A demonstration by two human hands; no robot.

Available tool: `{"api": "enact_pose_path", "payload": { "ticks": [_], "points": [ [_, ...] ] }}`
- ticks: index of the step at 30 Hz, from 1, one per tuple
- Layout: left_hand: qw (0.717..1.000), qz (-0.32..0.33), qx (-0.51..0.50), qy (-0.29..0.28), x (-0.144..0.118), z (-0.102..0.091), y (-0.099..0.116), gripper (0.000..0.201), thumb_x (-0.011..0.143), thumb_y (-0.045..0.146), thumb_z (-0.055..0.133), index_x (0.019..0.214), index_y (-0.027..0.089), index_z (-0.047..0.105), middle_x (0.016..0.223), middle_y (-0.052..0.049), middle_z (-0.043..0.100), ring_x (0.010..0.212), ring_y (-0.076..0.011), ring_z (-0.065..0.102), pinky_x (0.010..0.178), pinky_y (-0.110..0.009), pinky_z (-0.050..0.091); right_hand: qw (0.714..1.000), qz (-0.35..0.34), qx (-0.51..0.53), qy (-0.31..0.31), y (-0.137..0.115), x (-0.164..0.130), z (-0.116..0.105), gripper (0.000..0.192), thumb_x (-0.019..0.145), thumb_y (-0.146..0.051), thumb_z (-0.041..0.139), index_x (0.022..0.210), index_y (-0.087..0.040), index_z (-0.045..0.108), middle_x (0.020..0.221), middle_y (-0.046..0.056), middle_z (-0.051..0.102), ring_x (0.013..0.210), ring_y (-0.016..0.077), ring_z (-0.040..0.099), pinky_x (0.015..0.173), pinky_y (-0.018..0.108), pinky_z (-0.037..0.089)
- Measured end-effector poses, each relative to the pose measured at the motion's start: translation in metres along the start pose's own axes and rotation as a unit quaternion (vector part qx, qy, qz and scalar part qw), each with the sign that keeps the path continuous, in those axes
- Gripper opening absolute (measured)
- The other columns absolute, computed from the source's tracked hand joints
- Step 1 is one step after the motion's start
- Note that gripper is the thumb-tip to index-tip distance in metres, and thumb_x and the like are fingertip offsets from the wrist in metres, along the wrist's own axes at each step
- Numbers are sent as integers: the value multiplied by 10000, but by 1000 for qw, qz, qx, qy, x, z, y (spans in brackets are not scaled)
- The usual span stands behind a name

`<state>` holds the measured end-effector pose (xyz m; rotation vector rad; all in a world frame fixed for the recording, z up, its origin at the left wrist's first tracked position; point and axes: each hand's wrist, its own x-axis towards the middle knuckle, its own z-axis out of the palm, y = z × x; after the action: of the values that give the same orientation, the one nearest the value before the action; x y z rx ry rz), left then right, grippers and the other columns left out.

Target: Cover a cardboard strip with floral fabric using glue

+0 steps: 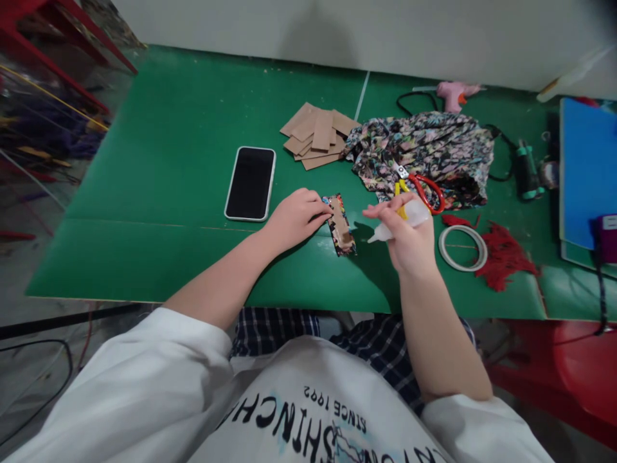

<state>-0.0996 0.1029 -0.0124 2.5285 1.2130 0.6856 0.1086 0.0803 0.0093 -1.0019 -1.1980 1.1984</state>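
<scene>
A small cardboard strip wrapped in patterned fabric (340,225) lies on the green table (193,193). My left hand (295,217) rests beside it, fingertips pressing its upper left end. Just right of the strip, my right hand (407,241) hovers above the table and grips a small translucent glue bottle (400,223), whose nozzle points left and down toward the strip.
A black phone (250,183) lies left of my left hand. Cardboard pieces (318,136), floral fabric (424,154), red-handled scissors (421,186), a tape ring (463,247), red threads (504,256), a pink glue gun (453,95) and a blue folder (585,167) occupy the right side.
</scene>
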Motion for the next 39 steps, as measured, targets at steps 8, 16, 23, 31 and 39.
{"api": "enact_pose_path", "payload": {
  "ticks": [8, 16, 23, 31, 39],
  "points": [
    [1000, 7, 1, 7, 0, 0, -1, 200, 878, 279, 501, 895, 160, 660, 810, -47, 610, 777, -162, 522, 728, -291, 400, 997, -35, -75, -2, -3, -4, 2, 264, 703, -508, 627, 781, -256, 642, 665, -19, 576, 624, 135, 544, 656, 324, 486],
    [1000, -2, 1, -4, 0, 1, -2, 201, 882, 287, 489, 910, 175, 654, 829, -45, 613, 797, -164, 523, 742, -296, 396, 963, -45, -262, 53, -5, -9, 4, 345, 710, -540, 613, 595, -215, 601, 521, -17, 528, 490, 118, 458, 473, 271, 346],
    [1000, 4, 3, -11, 0, 0, -1, 195, 876, 271, 500, 910, 158, 655, 819, -50, 616, 788, -164, 530, 735, -298, 397, 930, -89, -347, 76, 6, -6, 3, 417, 700, -596, 589, 562, -204, 551, 496, -31, 489, 481, 107, 430, 484, 264, 316],
    [1000, 13, 6, 4, -1, 1, -3, 208, 856, 322, 530, 912, 173, 664, 882, -65, 606, 858, -188, 546, 787, -327, 424, 908, -123, -393, 73, 8, -6, 3, 495, 716, -641, 533, 552, -175, 543, 493, -26, 494, 480, 100, 453, 486, 247, 328],
    [993, 51, -9, -103, -3, 0, -2, 756, 676, 635, 605, 1295, 234, 441, 1413, -134, 344, 1324, -317, 265, 1052, -497, 233, 903, -140, -402, 56, 9, -6, 2, 442, 737, -603, 542, 579, -191, 563, 525, -14, 542, 502, 115, 489, 498, 258, 370]
  ]
}}
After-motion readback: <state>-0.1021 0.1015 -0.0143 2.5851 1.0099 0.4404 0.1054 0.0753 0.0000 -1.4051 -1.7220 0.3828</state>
